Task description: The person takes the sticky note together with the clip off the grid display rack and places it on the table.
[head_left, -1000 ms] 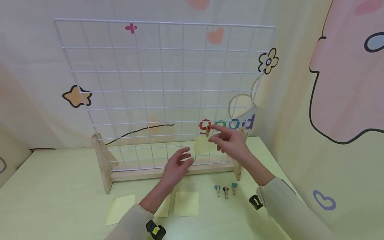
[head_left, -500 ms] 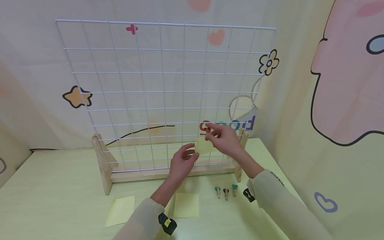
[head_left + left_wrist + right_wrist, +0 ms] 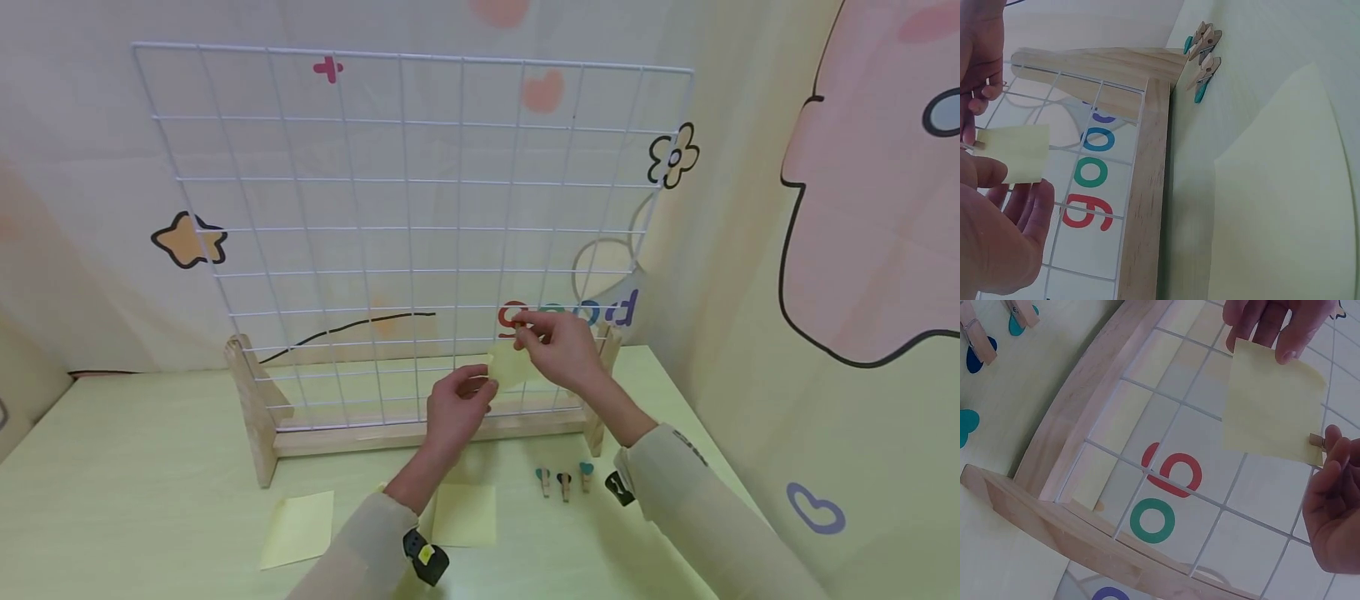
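Observation:
A yellow sticky note hangs at the lower right part of the white wire grid panel. Its edge is pinched by my left hand, thumb in front and fingers behind, as the left wrist view shows. My right hand grips a small wooden clothespin at another edge of the note. Most of that clothespin is covered by the fingers. Several more mini clothespins with heart tops lie on the table, including a dark-hearted clothespin.
More yellow notes lie on the table, a left note and a middle note; another is mostly behind my left forearm. A wooden stand holds the grid upright. Behind it hangs a printed cloth with coloured letters.
My left hand has moved right and up to the note and now pinches its edge. The right hand has shifted slightly left and closed on the clothespin.

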Tool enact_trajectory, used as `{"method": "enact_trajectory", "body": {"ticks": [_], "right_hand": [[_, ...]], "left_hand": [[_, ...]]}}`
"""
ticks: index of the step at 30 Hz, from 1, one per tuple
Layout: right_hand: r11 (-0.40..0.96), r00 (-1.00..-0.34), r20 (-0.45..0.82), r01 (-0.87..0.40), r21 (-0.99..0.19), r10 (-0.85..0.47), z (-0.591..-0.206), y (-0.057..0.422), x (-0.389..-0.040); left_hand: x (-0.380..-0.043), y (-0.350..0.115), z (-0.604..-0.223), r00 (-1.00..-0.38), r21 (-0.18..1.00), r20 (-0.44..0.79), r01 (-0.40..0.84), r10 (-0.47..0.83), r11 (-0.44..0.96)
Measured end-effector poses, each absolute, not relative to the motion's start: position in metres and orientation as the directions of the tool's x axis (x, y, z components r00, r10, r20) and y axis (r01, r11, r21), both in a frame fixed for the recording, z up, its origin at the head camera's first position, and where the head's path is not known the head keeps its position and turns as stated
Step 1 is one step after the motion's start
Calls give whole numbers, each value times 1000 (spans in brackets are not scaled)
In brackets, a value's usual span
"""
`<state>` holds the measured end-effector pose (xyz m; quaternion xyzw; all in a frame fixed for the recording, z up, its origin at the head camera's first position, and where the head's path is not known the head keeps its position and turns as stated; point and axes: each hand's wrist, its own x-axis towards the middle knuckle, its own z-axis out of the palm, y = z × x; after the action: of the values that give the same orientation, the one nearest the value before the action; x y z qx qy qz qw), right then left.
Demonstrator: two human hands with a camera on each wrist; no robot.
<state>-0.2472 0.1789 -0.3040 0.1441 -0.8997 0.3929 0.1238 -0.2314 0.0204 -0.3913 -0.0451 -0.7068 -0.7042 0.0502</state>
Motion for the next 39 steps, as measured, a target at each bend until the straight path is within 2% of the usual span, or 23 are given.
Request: {"method": "enact_trajectory", "body": {"ticks": [10, 25, 39], "right_hand": [[616, -926, 351, -357, -702, -137, -306, 180, -245], [510, -917, 388, -379, -772, -94, -301, 186, -240], [426, -946, 316, -313, -849, -64, -299, 201, -218]], "left_hand": [[-232, 22, -393, -988, 989, 145, 144, -49, 20], [-228, 15, -389, -980, 980, 197, 197, -13, 18], [-206, -14, -386, -975, 968, 221, 223, 28, 114]]}}
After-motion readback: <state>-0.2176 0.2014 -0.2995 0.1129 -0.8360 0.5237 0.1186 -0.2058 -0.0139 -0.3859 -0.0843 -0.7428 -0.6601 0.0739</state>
